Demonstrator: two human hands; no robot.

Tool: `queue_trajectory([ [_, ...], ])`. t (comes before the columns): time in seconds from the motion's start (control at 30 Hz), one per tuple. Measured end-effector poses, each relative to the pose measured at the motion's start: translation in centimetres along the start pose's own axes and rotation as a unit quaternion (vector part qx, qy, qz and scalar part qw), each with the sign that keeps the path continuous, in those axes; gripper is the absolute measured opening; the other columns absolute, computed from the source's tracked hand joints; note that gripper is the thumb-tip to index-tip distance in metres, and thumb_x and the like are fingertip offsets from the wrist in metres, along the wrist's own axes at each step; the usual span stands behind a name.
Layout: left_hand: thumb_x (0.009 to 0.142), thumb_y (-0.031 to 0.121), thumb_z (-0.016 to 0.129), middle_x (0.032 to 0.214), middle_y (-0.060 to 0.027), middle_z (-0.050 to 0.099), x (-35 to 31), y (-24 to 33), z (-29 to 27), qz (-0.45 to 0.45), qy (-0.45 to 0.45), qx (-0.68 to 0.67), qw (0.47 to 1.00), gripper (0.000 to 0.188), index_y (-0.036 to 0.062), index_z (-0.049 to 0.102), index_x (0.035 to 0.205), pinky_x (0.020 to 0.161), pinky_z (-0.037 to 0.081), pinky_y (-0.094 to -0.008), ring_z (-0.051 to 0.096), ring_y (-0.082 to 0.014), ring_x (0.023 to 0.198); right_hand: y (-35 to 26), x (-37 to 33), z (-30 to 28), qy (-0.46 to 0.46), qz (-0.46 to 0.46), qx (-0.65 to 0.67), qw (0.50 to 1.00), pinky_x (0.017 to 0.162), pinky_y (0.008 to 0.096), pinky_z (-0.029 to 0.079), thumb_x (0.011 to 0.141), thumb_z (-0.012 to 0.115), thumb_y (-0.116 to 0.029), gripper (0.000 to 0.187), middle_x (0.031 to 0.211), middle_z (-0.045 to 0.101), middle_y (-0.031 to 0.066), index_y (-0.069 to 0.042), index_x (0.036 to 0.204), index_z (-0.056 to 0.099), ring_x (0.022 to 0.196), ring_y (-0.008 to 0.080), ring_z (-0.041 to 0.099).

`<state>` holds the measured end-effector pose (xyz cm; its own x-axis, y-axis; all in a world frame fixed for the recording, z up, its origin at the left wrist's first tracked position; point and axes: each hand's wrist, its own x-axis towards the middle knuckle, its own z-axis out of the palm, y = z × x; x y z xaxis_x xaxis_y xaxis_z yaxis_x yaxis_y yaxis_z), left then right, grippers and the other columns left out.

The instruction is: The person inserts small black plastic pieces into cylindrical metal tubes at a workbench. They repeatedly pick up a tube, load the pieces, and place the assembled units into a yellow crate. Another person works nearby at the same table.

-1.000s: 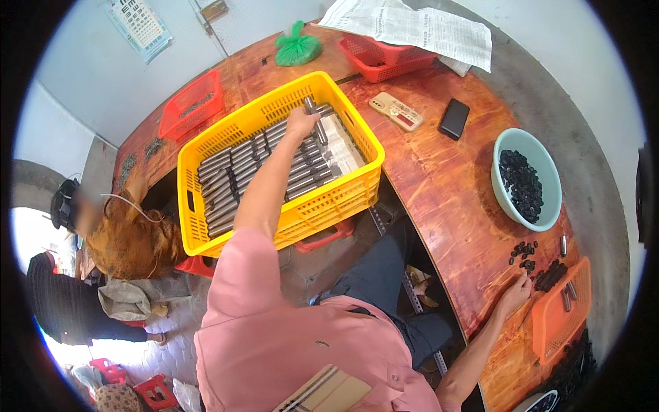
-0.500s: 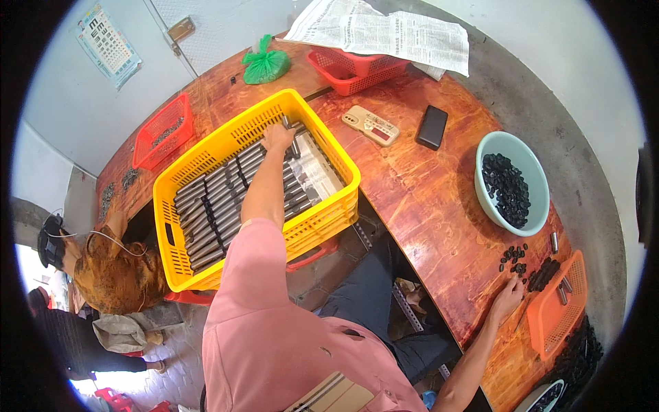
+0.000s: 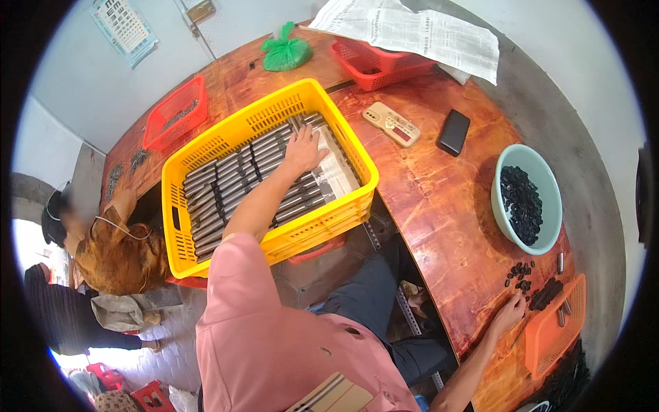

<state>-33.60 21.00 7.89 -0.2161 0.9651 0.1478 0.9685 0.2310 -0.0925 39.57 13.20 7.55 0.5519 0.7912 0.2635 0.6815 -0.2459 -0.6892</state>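
Within the yellow crate (image 3: 347, 147), rows of shiny metal rods (image 3: 226, 184) with black bands lie side by side. My left hand (image 3: 305, 150) rests over the far right end of the rows, fingers spread, a short metal rod (image 3: 296, 123) just beyond the fingertips. Under its wrist side lies newspaper (image 3: 338, 172) in the crate. Over the table at right, my right hand (image 3: 509, 313) has its fingers drawn together; what they hold, if anything, is too small to make out. Beside it are loose black rings (image 3: 522, 269) and a row of black pieces (image 3: 546, 294).
An orange basket (image 3: 542, 353) with metal rods stands right of my right hand. Beyond is a pale bowl (image 3: 552, 237) of black parts. A phone (image 3: 391, 125), black case (image 3: 454, 132), green bag (image 3: 286, 53) and red baskets (image 3: 154, 130) sit farther off. A person (image 3: 113, 254) works at left.
My left hand has gone from gripping a metal rod to lying with fingers spread, the rod now among the others in the crate. My right hand stays by the black rings. The view has shifted slightly.
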Motion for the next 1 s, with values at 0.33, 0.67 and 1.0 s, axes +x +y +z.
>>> queue_trajectory([
  [0.33, 0.087, 0.033, 0.072, 0.130, -0.0198, 0.062, 1.8, -0.4, -1.6, -0.054, -0.016, -0.056, 0.997, 0.049, -0.0034, 0.062, 0.119, 0.096, 0.052, -0.0435, 0.063, -0.0348, 0.117, -1.7, -0.6, -0.3, 0.027, -0.008, 0.004, 1.000, 0.061, 0.0385, 0.034, 0.108, 0.050, -0.040, 0.044, 0.071, 0.045, 0.0047, -0.002, 0.088, 0.061, 0.062, 0.0196, 0.040],
  [0.67, 0.082, 0.029, 0.075, 0.138, -0.0194, 0.059, 2.0, -0.8, -0.9, -0.058, 0.003, -0.071, 0.996, 0.044, 0.0046, 0.066, 0.117, 0.100, 0.052, -0.0459, 0.062, -0.0373, 0.118, -1.5, -0.3, -1.3, -0.035, 0.013, -0.023, 0.999, 0.084, 0.0414, 0.050, 0.105, 0.054, -0.037, 0.044, 0.112, 0.071, 0.0165, 0.001, 0.121, 0.069, 0.099, 0.0295, 0.066],
  [1.0, 0.079, 0.012, 0.079, 0.149, -0.0227, 0.051, 2.2, -6.3, -0.3, 0.014, -0.071, -0.111, 0.991, 0.062, 0.0053, 0.059, 0.137, 0.110, 0.043, -0.0454, 0.052, -0.0391, 0.134, -4.0, -0.9, -0.3, 0.063, -0.065, 0.041, 0.995, 0.087, 0.0440, 0.051, 0.095, 0.061, -0.022, 0.028, 0.098, 0.070, 0.0221, 0.004, 0.099, 0.072, 0.095, 0.0380, 0.066],
])
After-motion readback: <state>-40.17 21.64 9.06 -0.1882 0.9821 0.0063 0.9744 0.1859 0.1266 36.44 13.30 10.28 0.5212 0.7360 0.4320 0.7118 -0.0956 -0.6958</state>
